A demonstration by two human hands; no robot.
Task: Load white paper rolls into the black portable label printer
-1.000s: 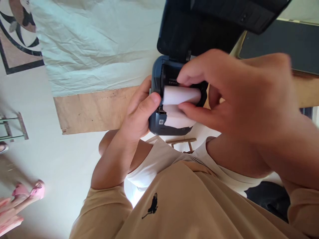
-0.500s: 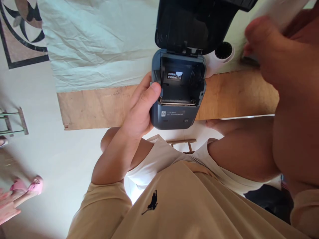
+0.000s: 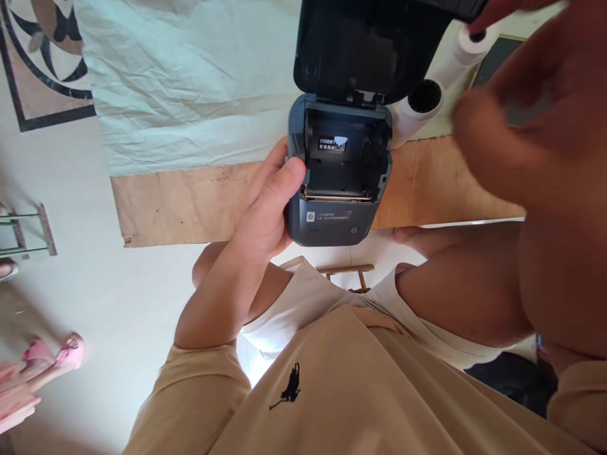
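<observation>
My left hand grips the left side of a dark blue portable label printer, thumb on its rim. The printer's black lid is swung up, and its paper bay shows no roll inside. To the right, my right hand is blurred, with thumb and forefinger spread apart. Its forefinger reaches the end of a white roll; whether it touches is unclear. Another white roll with a dark hollow core lies beside the printer, partly behind it.
A pale green cloth covers most of a wooden table, whose bare front edge shows. A dark flat panel lies by my right hand. At the left are a stool and another person's hand and pink shoes.
My right hand has opened from around the white roll, leaving it beside the other roll, and its thumb has moved down and left. My left hand and the printer stay still.
</observation>
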